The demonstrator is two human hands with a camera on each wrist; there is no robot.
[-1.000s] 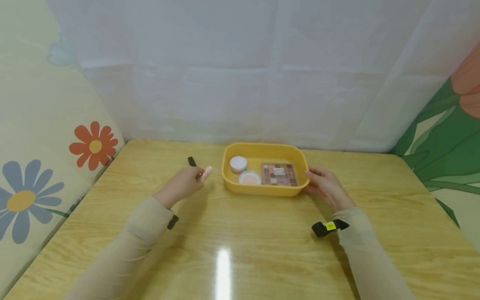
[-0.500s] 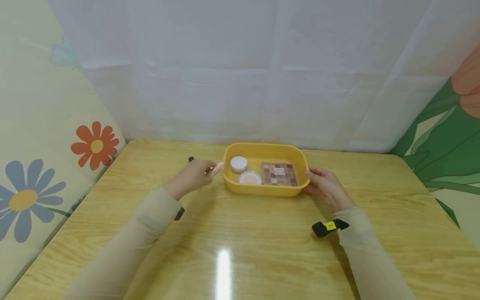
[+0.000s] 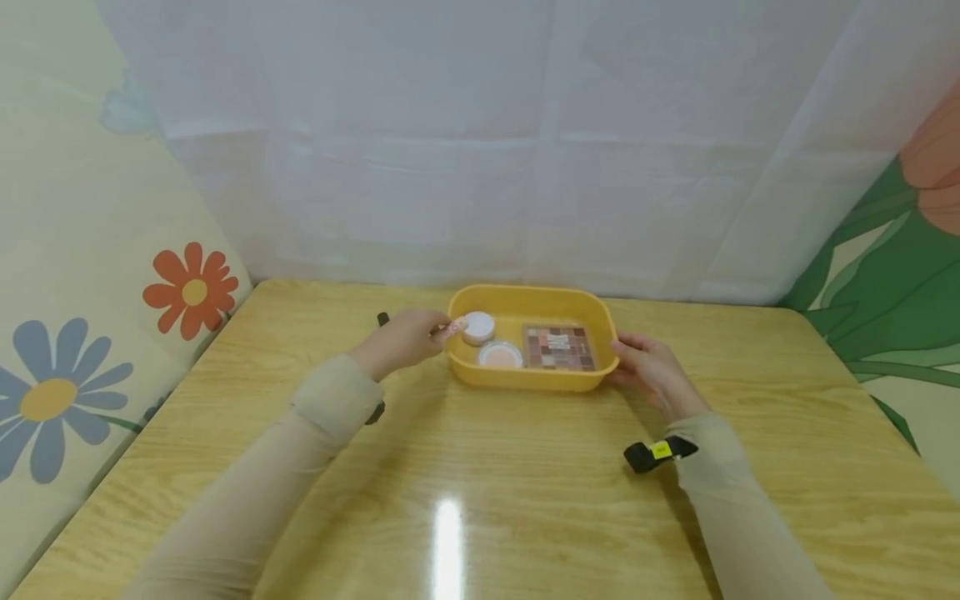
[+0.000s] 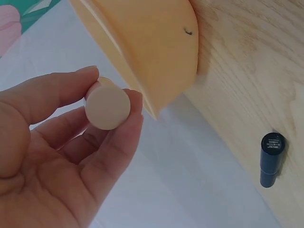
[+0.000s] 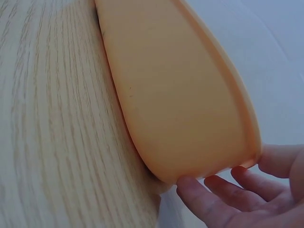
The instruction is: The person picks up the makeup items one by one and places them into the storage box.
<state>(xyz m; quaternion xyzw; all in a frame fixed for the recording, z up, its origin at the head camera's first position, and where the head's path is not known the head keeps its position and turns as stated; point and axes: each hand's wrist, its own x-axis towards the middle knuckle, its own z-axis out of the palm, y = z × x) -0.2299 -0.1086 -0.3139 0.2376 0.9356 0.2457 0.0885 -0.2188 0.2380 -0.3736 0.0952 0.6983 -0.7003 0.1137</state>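
In the head view, my left hand (image 3: 405, 340) pinches a small pink patterned cosmetic tube (image 3: 452, 328) between thumb and fingers, over the left rim of a yellow plastic basket (image 3: 534, 381). The left wrist view shows the tube's round pale end (image 4: 108, 107). My right hand (image 3: 658, 373) holds the basket's right end, thumb at the rim and fingertips (image 5: 188, 184) against the outer wall. Inside the basket sit a white round jar (image 3: 477, 326), a round compact (image 3: 500, 357) with a clear edge, and an eyeshadow palette (image 3: 558, 347).
A dark capped tube (image 4: 271, 159) lies on the wooden table (image 3: 517, 483) left of the basket, mostly hidden behind my left hand in the head view. A white cloth (image 3: 480, 167) hangs behind the table. Flower-patterned panels (image 3: 67, 250) flank both sides.
My left hand has moved right with the pink tube, from beside the basket to over its left rim. My right hand and the basket have stayed where they were.
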